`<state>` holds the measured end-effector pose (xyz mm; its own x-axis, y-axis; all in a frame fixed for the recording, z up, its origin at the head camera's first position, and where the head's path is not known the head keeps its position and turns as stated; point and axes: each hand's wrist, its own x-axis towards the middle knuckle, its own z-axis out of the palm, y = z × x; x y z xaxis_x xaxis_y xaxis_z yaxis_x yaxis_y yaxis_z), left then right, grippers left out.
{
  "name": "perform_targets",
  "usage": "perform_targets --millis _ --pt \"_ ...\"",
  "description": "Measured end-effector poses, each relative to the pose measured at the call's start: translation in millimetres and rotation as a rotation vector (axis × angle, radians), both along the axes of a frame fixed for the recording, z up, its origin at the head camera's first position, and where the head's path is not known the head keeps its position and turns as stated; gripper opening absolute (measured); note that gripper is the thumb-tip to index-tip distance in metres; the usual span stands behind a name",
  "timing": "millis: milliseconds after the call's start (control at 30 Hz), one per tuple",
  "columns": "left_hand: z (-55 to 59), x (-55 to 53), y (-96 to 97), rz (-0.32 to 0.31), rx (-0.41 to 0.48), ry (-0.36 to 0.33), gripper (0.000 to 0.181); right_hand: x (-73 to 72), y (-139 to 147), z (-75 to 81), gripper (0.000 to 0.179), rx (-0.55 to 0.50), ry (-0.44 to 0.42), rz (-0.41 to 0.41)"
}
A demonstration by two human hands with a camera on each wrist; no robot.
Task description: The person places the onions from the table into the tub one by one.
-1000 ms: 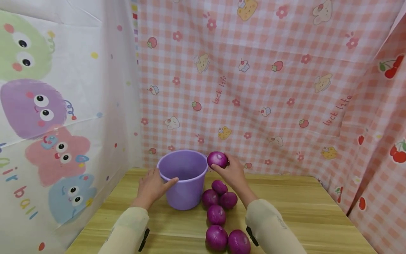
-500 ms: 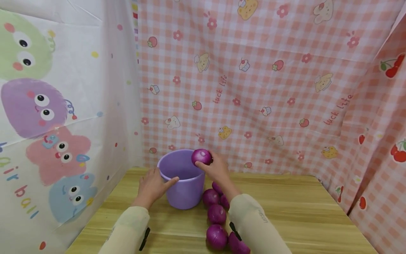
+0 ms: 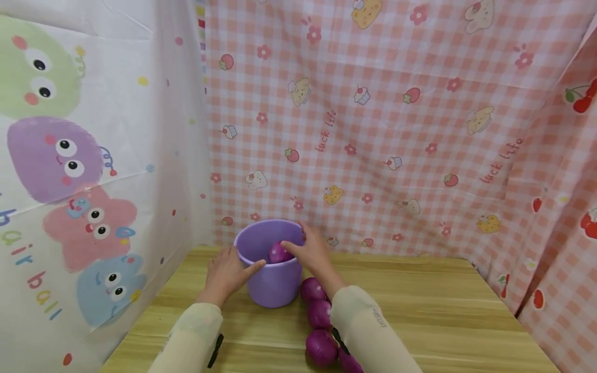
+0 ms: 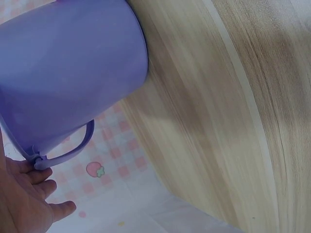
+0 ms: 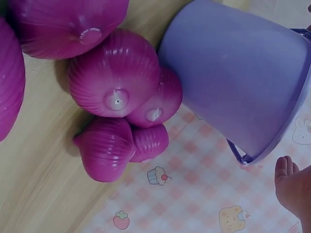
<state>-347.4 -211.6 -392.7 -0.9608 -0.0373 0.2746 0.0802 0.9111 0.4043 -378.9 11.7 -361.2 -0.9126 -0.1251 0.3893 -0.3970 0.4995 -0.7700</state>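
Observation:
A purple bucket (image 3: 273, 286) stands on the wooden table in the head view. My left hand (image 3: 227, 274) holds its left side, thumb along the front rim and fingers by the handle joint (image 4: 40, 162) in the left wrist view. One red onion (image 3: 278, 253) shows inside the bucket, below the rim. Over the right rim, my right hand (image 3: 311, 253) has its thumb and fingers spread apart, thumb tip overlapping the onion's top. In the right wrist view the fingers (image 5: 283, 167) show beside the rim, and that onion is hidden.
Several red onions (image 3: 322, 347) lie in a line right of the bucket, partly covered by the right sleeve. The nearest ones sit close to the bucket wall in the right wrist view. A pink checked cloth (image 3: 373, 171) hangs behind the table (image 3: 420, 305), a white printed one (image 3: 163, 155) at left.
My right hand has carried the onion leftward over the rim, and it now sits lower, inside the bucket, with the fingers spread. The left hand has stayed on the bucket.

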Motion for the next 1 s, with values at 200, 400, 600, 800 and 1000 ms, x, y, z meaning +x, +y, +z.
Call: perform_targets --millis 200,400,600,800,1000 --pt "-0.1 0.5 1.0 -0.002 0.002 -0.01 0.114 0.3 8.3 -1.4 0.069 -0.059 0.002 0.013" --pt "0.7 0.2 0.5 0.001 0.009 -0.013 0.113 -1.5 17.6 -2.6 0.066 -0.06 0.024 -0.003" --pt "0.4 -0.6 0.4 0.0 0.006 -0.008 0.111 -0.2 27.8 -3.2 0.069 -0.049 -0.003 -0.038" --pt "0.4 0.2 0.6 0.0 0.01 -0.007 0.111 4.8 37.7 -3.5 0.07 -0.061 -0.037 -0.053" --pt "2.3 1.8 1.4 0.002 0.01 -0.006 0.111 4.8 50.7 -7.4 0.067 -0.05 -0.002 -0.071"
